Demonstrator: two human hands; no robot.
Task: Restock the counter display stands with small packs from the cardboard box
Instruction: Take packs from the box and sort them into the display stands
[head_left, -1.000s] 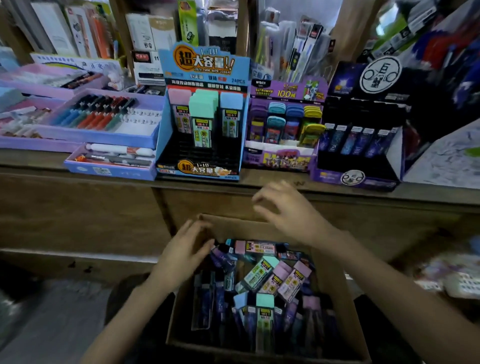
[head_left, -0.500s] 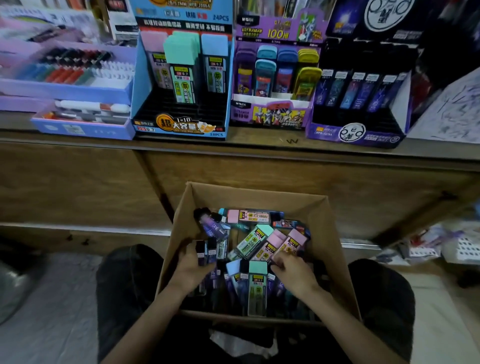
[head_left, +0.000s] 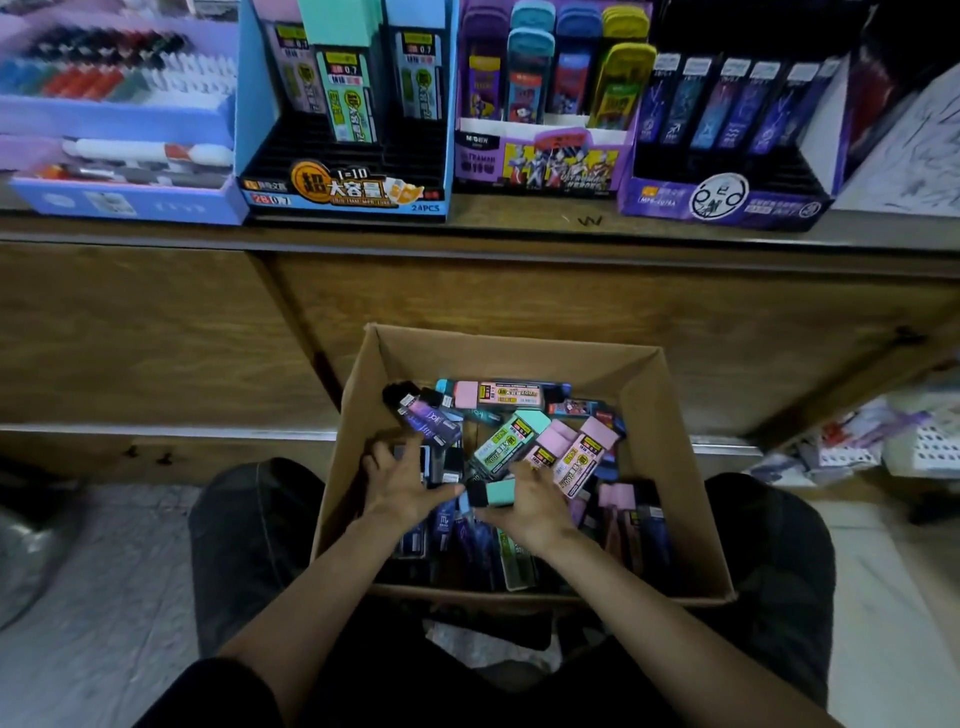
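An open cardboard box (head_left: 498, 353) stands on the floor between my knees, holding several small packs with pink, teal and dark purple caps. Both hands are inside it. My right hand (head_left: 535, 509) curls around a teal-capped pack (head_left: 501, 491), lifted slightly above the pile. My left hand (head_left: 400, 486) lies with fingers spread over dark packs, its thumb reaching toward that teal cap. On the counter above stand a blue display stand (head_left: 343, 195) holding three packs, a purple cartoon stand (head_left: 540, 166) and a dark purple stand (head_left: 727, 205) with a back row of packs.
The wooden counter front (head_left: 519, 291) rises right behind the box. Trays of pens (head_left: 119, 202) sit at the counter's left. A printed sheet (head_left: 904, 156) leans at the far right. White baskets and clutter (head_left: 924, 447) lie on the floor to the right.
My hands dropped from the box's rim into the pile and drew together at its middle. My right hand closed on the teal-capped pack. The view tilted down.
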